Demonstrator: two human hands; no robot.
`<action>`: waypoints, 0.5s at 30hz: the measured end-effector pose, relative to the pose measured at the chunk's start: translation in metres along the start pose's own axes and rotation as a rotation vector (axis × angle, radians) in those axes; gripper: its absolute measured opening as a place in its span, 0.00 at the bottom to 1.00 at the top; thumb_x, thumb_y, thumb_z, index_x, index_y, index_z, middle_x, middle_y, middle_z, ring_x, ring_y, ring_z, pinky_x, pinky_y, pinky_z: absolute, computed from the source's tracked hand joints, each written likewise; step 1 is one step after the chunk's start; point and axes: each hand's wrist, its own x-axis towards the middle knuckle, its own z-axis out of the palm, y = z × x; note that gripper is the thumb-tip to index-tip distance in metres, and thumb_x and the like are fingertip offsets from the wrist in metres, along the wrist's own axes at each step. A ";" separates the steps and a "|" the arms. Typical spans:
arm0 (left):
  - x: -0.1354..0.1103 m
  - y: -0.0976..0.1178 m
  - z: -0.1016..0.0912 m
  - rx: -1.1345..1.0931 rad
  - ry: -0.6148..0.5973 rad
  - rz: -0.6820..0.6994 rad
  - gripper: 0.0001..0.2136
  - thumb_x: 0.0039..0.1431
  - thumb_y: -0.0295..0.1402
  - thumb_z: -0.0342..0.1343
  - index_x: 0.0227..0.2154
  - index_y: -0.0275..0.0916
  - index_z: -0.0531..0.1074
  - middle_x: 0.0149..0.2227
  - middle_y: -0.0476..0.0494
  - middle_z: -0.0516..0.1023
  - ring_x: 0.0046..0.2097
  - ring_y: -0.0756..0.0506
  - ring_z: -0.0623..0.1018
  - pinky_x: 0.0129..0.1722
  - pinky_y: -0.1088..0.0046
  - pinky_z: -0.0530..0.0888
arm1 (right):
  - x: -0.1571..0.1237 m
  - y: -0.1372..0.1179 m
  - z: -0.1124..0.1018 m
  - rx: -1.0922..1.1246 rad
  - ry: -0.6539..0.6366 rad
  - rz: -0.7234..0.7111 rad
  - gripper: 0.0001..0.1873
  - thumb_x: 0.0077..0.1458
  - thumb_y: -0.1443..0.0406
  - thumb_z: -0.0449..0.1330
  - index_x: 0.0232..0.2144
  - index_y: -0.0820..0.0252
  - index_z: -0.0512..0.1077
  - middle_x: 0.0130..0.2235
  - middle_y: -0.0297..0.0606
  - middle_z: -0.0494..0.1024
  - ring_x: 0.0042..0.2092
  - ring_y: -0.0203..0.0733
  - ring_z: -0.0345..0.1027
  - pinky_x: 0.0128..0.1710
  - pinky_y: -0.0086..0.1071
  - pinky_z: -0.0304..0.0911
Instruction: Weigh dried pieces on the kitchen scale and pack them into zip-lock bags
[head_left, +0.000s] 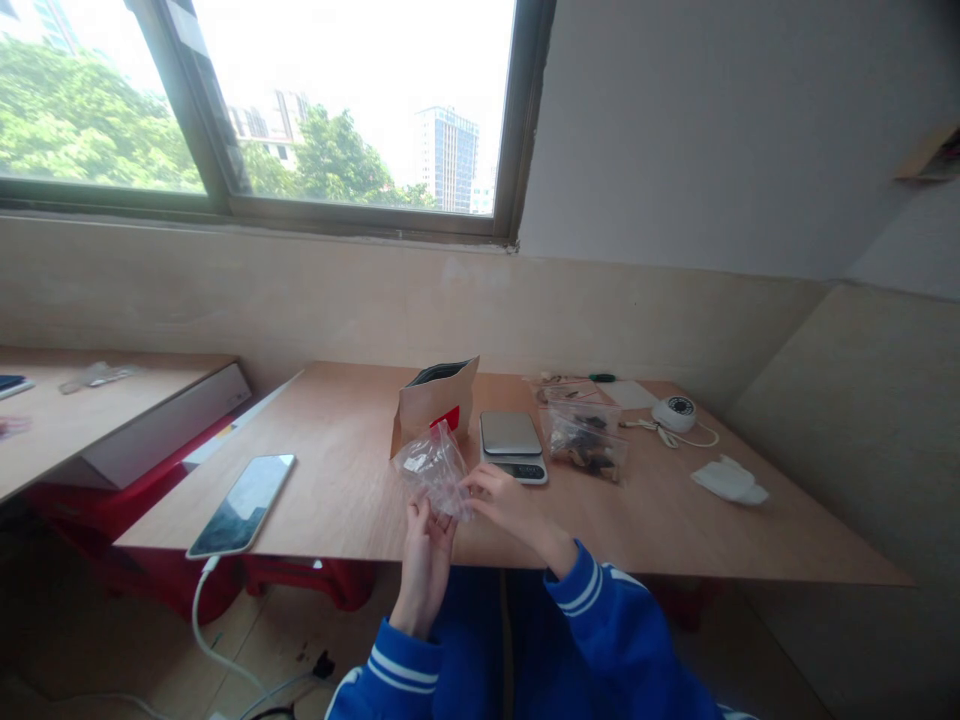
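I hold a small clear plastic bag (435, 468) upright over the near edge of the wooden table (345, 470). My left hand (426, 558) pinches its lower edge from below. My right hand (504, 502) grips the bag's right side with the fingers closed on the plastic. The bag looks empty, though I cannot be sure. Just behind it stands an open brown paper pouch (437, 402) with a red label. A small digital scale (512, 445) lies to the right of the pouch, close to my right hand.
A clear bag of dark pieces (586, 443) sits right of the scale, with more bags and a green-handled tool (602, 378) behind. A white round device with a cable (675, 413) and crumpled tissue (729, 481) lie at right. A phone (243, 503) on a cable lies left. A second table (82, 410) stands at left.
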 end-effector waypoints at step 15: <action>0.000 -0.001 -0.013 0.090 0.065 -0.028 0.13 0.52 0.34 0.60 0.40 0.43 0.67 0.45 0.45 0.77 0.45 0.46 0.78 0.48 0.67 0.72 | 0.116 -0.026 -0.064 0.056 0.544 -0.063 0.07 0.55 0.60 0.62 0.31 0.58 0.76 0.33 0.36 0.76 0.31 0.37 0.66 0.35 0.32 0.63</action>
